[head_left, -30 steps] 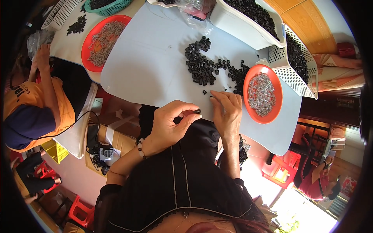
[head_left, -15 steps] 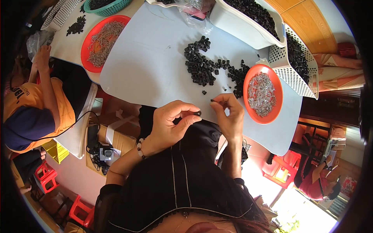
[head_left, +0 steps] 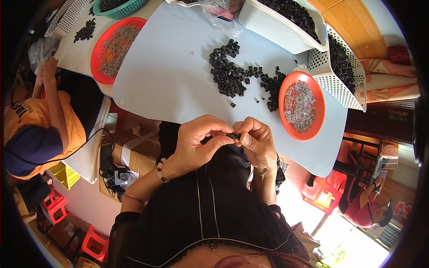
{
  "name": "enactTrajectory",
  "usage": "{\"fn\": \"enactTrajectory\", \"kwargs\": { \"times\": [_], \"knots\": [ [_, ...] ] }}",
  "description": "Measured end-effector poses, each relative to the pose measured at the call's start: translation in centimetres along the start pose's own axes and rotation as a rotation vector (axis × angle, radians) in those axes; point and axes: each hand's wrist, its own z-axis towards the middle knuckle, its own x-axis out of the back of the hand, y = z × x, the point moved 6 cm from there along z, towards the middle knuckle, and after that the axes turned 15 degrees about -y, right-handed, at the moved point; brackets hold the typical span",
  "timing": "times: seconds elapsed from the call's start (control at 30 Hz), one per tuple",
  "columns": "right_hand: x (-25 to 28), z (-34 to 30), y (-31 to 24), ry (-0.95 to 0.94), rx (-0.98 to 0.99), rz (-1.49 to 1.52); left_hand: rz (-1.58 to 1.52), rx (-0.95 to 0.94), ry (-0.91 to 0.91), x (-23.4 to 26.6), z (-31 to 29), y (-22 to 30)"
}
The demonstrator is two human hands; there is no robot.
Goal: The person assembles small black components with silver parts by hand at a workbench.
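Note:
My left hand (head_left: 199,140) pinches a small black plastic part (head_left: 230,135) between thumb and fingertips, just off the table's near edge. Against the part's right end press the thumb and forefinger of my right hand (head_left: 258,142), closed around a tiny dark piece mostly hidden by the fingertips. Beyond both hands, a loose pile of black tube-like plastic parts (head_left: 225,73) lies on the pale table (head_left: 156,67). A smaller heap of tiny black pieces (head_left: 272,89) sits next to an orange-red bowl (head_left: 282,105) full of small clear pieces (head_left: 300,107).
Far right stand a white tub (head_left: 268,27) and a perforated white basket (head_left: 328,82), both holding black parts. Another red bowl (head_left: 94,60) with greyish pieces is at the left. A person in an orange shirt (head_left: 71,120) sits there. Red stools (head_left: 96,243) stand on the floor.
My right hand has moved left and slightly down, bringing its tiny dark piece up to the black part in my left hand. The left hand stays nearly in place.

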Motion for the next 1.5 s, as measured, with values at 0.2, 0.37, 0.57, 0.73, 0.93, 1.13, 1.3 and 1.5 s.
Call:
{"fn": "enactTrajectory", "kwargs": {
  "times": [0.2,0.37,0.57,0.73,0.93,1.13,1.3,1.5],
  "knots": [
    [0.0,0.0,0.0,0.031,-0.009,-0.067,0.115,-0.012,0.019,0.2,0.1,0.4],
    [0.0,-0.2,-0.2,0.034,-0.01,-0.152,0.207,-0.023,0.017,0.3,0.1,1.1],
    [-0.6,-0.5,-0.6,0.003,-0.023,-0.184,0.405,-0.079,-0.011,0.0,0.1,2.5],
    [-1.0,-0.6,-0.6,-0.007,-0.039,-0.201,0.52,-0.121,0.005,-0.5,-0.4,3.2],
    [-1.0,-0.6,-0.3,-0.045,-0.058,-0.2,0.624,-0.201,-0.027,-1.1,-0.7,3.3],
    [-0.2,-0.1,0.2,-0.012,-0.068,-0.14,0.589,-0.16,0.003,-0.9,-0.3,2.4],
    [0.4,0.1,0.1,-0.085,-0.029,0.038,0.406,-0.098,0.006,-0.8,0.2,2.0],
    [0.0,-0.1,0.6,-0.093,-0.088,0.074,0.471,-0.163,0.053,-0.6,0.3,3.0]
  ]
}}
